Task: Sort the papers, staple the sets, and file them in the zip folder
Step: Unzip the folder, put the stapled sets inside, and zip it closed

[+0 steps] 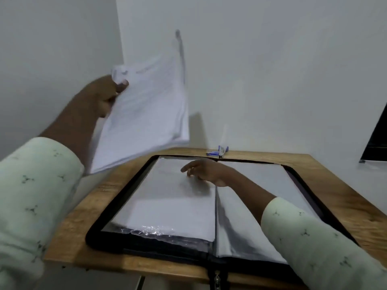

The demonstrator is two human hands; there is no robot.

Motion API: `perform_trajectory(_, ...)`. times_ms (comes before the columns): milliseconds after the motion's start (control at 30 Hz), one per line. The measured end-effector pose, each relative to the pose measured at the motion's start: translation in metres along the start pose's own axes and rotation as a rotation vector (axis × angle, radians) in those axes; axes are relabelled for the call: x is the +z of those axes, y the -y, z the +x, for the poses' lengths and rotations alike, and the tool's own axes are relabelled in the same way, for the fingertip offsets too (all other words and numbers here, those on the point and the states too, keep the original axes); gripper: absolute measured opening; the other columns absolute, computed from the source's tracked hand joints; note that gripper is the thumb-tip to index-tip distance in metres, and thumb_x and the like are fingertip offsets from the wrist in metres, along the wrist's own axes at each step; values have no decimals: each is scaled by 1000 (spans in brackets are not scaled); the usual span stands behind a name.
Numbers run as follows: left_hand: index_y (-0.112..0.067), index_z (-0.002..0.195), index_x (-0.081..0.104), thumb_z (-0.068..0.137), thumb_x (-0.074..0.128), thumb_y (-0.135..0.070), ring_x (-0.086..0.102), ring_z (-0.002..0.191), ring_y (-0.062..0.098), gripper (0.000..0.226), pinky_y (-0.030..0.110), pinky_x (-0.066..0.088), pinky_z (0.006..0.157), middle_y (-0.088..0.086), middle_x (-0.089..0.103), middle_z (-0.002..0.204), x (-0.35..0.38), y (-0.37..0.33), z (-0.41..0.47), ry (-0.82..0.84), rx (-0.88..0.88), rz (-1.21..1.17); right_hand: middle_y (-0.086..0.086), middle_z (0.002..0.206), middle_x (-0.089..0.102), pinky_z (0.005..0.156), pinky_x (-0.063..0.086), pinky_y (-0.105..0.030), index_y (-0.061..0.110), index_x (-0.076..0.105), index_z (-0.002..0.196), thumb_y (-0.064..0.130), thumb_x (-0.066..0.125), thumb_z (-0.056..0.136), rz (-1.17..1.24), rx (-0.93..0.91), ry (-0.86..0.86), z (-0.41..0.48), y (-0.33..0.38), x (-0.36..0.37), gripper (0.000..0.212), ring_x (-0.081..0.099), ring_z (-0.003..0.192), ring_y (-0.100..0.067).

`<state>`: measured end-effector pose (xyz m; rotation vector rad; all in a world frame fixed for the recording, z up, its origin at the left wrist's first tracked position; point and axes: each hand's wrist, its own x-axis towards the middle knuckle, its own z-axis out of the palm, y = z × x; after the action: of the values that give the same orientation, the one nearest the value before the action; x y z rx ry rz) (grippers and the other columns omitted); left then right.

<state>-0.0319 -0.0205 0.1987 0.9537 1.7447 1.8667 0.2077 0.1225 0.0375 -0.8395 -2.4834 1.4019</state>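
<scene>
Head view shows the left hand (104, 95) with fingers pinched on one corner of the papers (144, 109), raised clear of the surface (314, 178). The right hand (206, 171), fingers apart, rests on the open folder (167, 206). A corner grip could let sheets fan, slip, or crumple against the sleeve.

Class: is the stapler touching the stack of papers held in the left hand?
Apart. The head view shows the stapler resting on the table, below the raised papers.

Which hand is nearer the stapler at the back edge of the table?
Right. The right hand hovers over the open zip folder, just in front of the stapler. The left hand is raised up to the left, holding papers.
</scene>
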Motion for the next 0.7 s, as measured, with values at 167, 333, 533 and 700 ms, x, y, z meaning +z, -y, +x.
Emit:
perform_trajectory(167, -6, 130, 58, 99, 58, -15, 61, 107, 30, 32, 48, 47, 101, 21, 61, 130, 60, 53, 6, 107, -36, 130, -22, 137, 55, 101, 48, -48, 4, 55, 133, 43, 42, 103, 575, 58, -107, -9, -21, -48, 51, 57, 118, -37)
perform_trajectory(333, -7, 121, 60, 98, 57, -7, 64, 81, 25, 23, 33, 53, 75, 14, 67, 102, 125, 86, -5, 151, -94, 121, -14, 120, 69, 87, 53, -43, 5, 59, 125, 79, 20, 88, 865, 132, -314, -35, -53, -112, 91, 67, 106, -30)
perform_trajectory(533, 3, 123, 60, 99, 56, -6, 64, 101, 35, 26, 48, 48, 98, 22, 66, 113, 191, 125, -11, 234, -182, 81, -9, 110, 73, 84, 55, -38, 9, 65, 120, 68, 51, 87, 678, 117, -307, -65, -80, -152, 69, 72, 93, -23)
perform_trajectory(700, -4, 122, 57, 100, 54, -8, 68, 97, 34, 23, 47, 56, 88, 20, 68, 115, 228, 144, -19, 363, -274, -27, -14, 121, 69, 102, 48, -49, 5, 59, 128, 19, 67, 91, 598, 98, -280, -62, -107, -163, 40, 66, 111, -32)
